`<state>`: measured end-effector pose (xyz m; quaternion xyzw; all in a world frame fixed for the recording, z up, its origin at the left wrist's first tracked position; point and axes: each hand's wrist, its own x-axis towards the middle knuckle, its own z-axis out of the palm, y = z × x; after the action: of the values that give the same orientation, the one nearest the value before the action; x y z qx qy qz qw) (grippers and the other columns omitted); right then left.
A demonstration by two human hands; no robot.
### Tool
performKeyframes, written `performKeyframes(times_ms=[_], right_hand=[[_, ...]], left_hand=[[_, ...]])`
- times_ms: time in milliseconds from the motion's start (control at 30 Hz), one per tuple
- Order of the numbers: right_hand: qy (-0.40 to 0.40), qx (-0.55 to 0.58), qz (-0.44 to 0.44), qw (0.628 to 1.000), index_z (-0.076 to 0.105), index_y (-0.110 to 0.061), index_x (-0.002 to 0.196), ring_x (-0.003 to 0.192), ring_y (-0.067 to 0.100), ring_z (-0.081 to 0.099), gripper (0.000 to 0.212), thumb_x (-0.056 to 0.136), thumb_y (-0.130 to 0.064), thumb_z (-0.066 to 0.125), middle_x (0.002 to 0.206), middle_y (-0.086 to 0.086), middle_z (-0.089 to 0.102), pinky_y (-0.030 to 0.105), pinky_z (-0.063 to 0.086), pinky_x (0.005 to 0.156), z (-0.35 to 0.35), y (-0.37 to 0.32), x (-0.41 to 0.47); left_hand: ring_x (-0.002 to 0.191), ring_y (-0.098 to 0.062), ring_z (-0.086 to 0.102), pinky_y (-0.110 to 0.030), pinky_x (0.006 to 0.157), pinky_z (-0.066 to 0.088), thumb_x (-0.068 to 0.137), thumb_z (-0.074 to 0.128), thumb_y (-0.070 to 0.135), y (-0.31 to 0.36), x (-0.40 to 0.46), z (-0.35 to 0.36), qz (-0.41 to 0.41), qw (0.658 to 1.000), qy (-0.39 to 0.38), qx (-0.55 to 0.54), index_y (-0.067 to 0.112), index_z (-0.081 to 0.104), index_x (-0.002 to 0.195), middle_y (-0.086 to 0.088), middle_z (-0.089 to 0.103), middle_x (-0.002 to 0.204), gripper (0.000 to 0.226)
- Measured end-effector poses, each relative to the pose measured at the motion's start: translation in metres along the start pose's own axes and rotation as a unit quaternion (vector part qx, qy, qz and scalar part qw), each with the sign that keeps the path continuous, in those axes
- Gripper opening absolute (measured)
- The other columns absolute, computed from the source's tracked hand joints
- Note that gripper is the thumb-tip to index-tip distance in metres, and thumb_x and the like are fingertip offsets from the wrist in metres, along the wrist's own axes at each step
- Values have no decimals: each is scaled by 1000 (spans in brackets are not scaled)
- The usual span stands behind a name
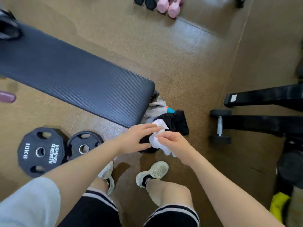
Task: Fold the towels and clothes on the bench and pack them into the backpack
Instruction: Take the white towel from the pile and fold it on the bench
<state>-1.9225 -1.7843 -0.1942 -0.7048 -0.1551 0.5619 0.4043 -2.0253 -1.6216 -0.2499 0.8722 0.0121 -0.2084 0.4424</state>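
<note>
Packing nearly done, I'd judge: right hand [173, 143] pinches small white cloth [158, 141]; left hand [137, 138], fingers spread, presses black fabric backpack [178, 123] beneath; padded black bench [73, 79] bare.

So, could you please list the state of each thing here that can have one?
white cloth: crumpled, pinched by right hand
left hand: fingers straight, over the black bundle
black bundle: on the floor, unfolded
grey garment: heaped by the bench end
bench: pad bare
</note>
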Motion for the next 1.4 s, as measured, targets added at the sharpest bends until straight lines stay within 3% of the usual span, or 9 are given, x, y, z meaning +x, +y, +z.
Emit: performKeyframes(times_ms=[100, 333, 533, 633, 733, 867, 1000, 1200, 1400], right_hand=[[-44, -52, -25, 997, 69, -3, 95, 58, -4, 48, 20, 94, -8, 50, 64, -14, 56, 10, 36, 58, 10, -58, -30], [-44, -151, -68, 985, 46, -7, 71, 50, -3, 35, 24, 95, -3, 43, 64, -5, 33, 9, 29, 49, 77, -143, -50], [-4, -229, -127, 965, 45, -13, 63, 63, 5, 37, 30, 93, -7, 45, 65, -8, 42, 18, 31, 60, 186, -197, -18], [43, -235, -147, 960, 44, 8, 76, 70, 12, 34, 26, 91, -14, 42, 73, 6, 40, 30, 28, 66, 229, -222, 2], [74, -222, -162, 959, 47, 6, 82, 72, 16, 37, 25, 90, -16, 41, 78, 14, 45, 32, 31, 66, 254, -250, 18], [58, -208, -177, 960, 53, 1, 78, 72, 13, 42, 22, 91, -15, 44, 75, 2, 51, 29, 34, 65, 281, -291, 45], [54, -164, -185, 967, 52, 2, 80, 70, 13, 38, 22, 92, -15, 46, 74, 1, 47, 26, 32, 61, 305, -322, 83], [84, -156, -185, 966, 53, 0, 84, 71, 14, 39, 24, 90, -22, 46, 73, -1, 46, 31, 34, 70, 313, -367, 178], [132, -219, -131, 958, 56, -10, 79, 75, 19, 47, 22, 91, -23, 43, 74, 1, 53, 34, 39, 75, 287, -411, 297]], left_hand=[[125, -7, 37, -20, 106, 27, 82, 61, 27, 46, -43, -26, -7, 994, 23, -106, 20, 52, 129, 3, 41, 138, 48], [100, -17, 53, -30, 93, 37, 69, 49, 56, 51, -167, -87, -73, 987, 140, -44, 16, 68, 96, 0, 64, 101, 52], [108, -14, 41, -29, 94, 36, 68, 45, 60, 6, -297, -143, -161, 975, 155, 3, 26, 55, 80, 4, 58, 91, 37], [98, -18, 43, -34, 85, 40, 82, 55, 45, -17, -349, -171, -209, 960, 187, 20, 34, 41, 68, 9, 49, 72, 23], [87, -21, 45, -35, 76, 40, 80, 54, 42, -37, -387, -195, -238, 935, 258, 42, 31, 38, 64, 12, 40, 64, 25], [79, -23, 49, -32, 66, 35, 86, 61, 24, -61, -414, -224, -285, 895, 342, 41, 7, 55, 83, 0, 53, 77, 18], [80, -20, 47, -29, 65, 29, 87, 60, 17, -85, -433, -266, -283, 884, 369, 35, 15, 51, 85, 0, 50, 85, 9], [84, -18, 40, -29, 71, 29, 95, 44, 13, -144, -411, -352, -285, 890, 353, 40, 12, 47, 94, -2, 43, 92, 3], [90, -23, 54, -34, 74, 40, 87, 56, 24, -233, -362, -462, -330, 903, 273, 27, 25, 48, 88, 1, 55, 91, 8]])
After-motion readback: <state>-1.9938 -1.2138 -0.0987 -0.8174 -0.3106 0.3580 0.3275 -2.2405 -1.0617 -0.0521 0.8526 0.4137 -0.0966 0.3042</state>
